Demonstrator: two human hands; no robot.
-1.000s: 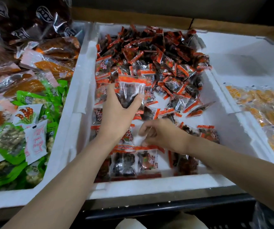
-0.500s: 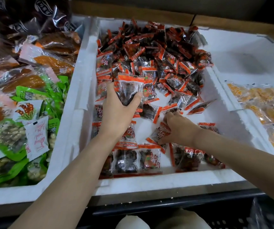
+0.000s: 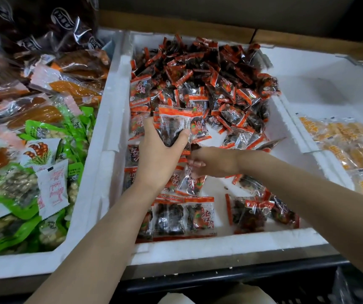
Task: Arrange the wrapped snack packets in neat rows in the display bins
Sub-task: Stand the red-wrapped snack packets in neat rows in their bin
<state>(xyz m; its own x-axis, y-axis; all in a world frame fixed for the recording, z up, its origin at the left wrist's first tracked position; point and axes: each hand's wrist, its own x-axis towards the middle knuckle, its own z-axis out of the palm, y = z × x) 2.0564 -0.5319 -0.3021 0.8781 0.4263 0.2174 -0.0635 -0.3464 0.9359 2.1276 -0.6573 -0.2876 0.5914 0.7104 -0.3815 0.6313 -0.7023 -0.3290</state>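
**Right hand crosses to meet the left**

Since half a second ago our right hand [image 3: 214, 163] has slid from the bare middle of the bin toward 9 o'clock, and it now sits just beside our left hand [image 3: 160, 159]. Its fingers are curled, pinching the top edge of a single packet [image 3: 190, 181] that hangs below them. Our left hand has held its place. Thumb and fingers are wrapped round an upright stack of packets [image 3: 174, 126], clear film with orange-red bands and dark fruit inside.

At 6 o'clock from our hands, a front row [image 3: 200, 213] of the same packets lies flat, side by side, against the near wall of the white foam bin [image 3: 220, 244]. At 4 o'clock a few loose packets [image 3: 252, 211] lie askew. The unsorted heap [image 3: 209, 80] fills the bin's far half at 12 o'clock.

At 9 o'clock a neighbouring bin holds green snack packs [image 3: 44, 132]. At 3 o'clock another holds yellow packets [image 3: 351, 145].
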